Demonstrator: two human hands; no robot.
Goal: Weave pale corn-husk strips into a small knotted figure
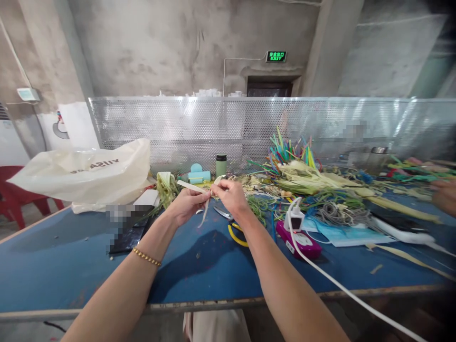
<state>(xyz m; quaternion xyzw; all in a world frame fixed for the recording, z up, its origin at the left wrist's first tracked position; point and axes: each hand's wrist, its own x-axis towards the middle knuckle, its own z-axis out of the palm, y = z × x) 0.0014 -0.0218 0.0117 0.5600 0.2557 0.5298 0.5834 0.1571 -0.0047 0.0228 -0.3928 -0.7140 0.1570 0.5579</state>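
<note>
My left hand (pixel 187 206) and right hand (pixel 231 195) pinching a pale husk strip (pixel 192 187) above the blue table (pixel 53 268), yellow-handled scissors (pixel 235 237) partly behind my right forearm, purple power strip (pixel 304 245) rightward, plastic bag (pixel 85 178) leftward

On my feed I see a blotchy grey wall (pixel 160 47) with a lit green exit sign (pixel 276 56). A perforated metal screen (pixel 213 123) backs the blue table (pixel 203 285); a red chair (pixel 14 192) stands left.

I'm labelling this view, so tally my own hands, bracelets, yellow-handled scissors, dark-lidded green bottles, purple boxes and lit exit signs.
Your left hand and right hand: 2
Bracelet: 1
Yellow-handled scissors: 1
Dark-lidded green bottle: 1
Purple box: 1
Lit exit sign: 1
Total: 7
</note>
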